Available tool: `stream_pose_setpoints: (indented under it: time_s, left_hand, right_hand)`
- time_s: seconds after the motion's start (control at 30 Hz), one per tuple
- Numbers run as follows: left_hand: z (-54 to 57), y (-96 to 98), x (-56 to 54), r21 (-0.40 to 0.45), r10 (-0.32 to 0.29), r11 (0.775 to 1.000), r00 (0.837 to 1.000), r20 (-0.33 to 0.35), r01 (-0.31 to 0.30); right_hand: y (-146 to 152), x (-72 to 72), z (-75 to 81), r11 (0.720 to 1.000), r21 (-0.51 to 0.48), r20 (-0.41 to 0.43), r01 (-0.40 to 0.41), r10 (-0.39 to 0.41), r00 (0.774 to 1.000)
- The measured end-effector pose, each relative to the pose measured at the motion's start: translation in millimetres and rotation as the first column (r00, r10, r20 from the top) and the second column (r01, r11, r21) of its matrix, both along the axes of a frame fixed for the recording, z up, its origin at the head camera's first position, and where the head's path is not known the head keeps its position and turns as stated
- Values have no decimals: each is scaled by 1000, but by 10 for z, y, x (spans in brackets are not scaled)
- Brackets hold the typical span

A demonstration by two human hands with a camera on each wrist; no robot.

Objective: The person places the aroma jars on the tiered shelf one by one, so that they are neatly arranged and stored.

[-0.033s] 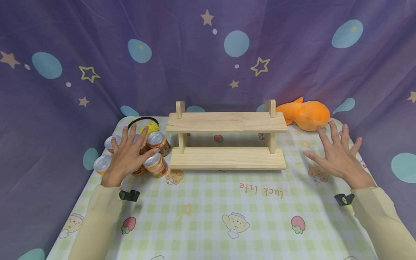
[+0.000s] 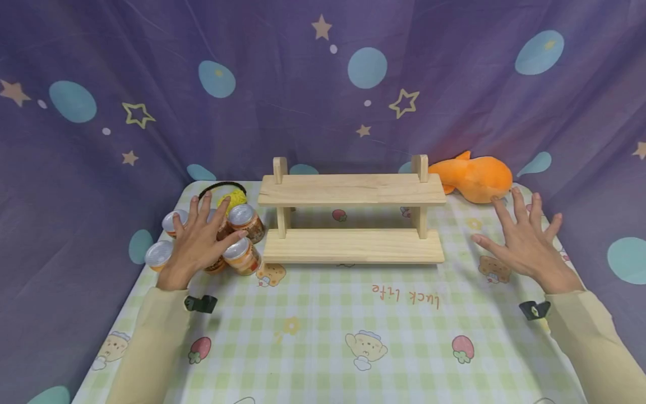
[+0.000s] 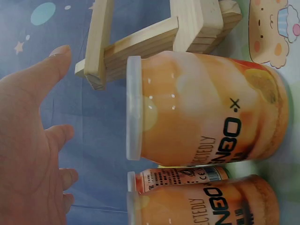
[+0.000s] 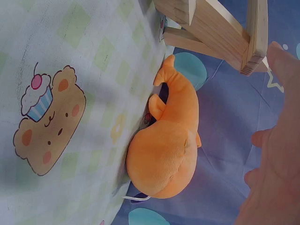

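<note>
Both hands hang exactly where they are in the earlier frame, and the things around them match it too. Several orange cans [image 2: 242, 257] with pale lids stand upright in a cluster at the left of the desk [image 2: 323, 365]. Just above them is the left hand [image 2: 194, 241], its fingers spread wide and holding nothing; the left wrist view shows a gap between hand and lids. Behind the cans lies a yellow thing [image 2: 235, 197] with a black loop [image 2: 224, 183], partly hidden by the fingers.

To the right of the cans, in the middle, stands a two-tier wooden shelf [image 2: 353, 246]. An orange stuffed toy [image 2: 479, 178] lies in the far right corner, its tail end beside the shelf. Near the toy but apart from it hovers the right hand [image 2: 527, 247], fingers also widely spread and holding nothing.

Under everything is a green-and-white checked cloth [image 2: 323, 314] with cartoon prints; a purple curtain [image 2: 282, 45] patterned with stars hangs behind.
</note>
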State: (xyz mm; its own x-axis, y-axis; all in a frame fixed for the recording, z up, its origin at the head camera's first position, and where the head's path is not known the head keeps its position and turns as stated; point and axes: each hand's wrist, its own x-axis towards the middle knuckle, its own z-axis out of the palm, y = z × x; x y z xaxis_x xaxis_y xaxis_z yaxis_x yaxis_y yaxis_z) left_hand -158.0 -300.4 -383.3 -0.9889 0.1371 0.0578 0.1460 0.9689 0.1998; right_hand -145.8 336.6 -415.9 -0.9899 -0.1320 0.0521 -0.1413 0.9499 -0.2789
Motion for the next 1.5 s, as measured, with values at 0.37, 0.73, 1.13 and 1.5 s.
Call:
stream_pose_setpoints:
  time_s: [0.37, 0.73, 1.13, 1.5]
  left_hand:
    - [53, -2, 22, -2, 13, 1000, 1000, 9, -13]
    - [128, -104, 95, 70, 28, 997, 998, -61, -24]
    - [192, -421, 209, 196, 49, 981, 978, -202, -9]
    - [198, -779, 345, 383, 209, 907, 977, -49, -175]
  right_hand:
    - [-31, 17, 13, 1000, 2, -9, 3, -3, 1000]
    - [-169, 6, -136, 984, -161, -58, -81, 73, 996]
    - [-390, -40, -565, 869, -492, 20, -51, 70, 997]
    - [-481, -67, -788, 841, -541, 111, -17, 92, 990]
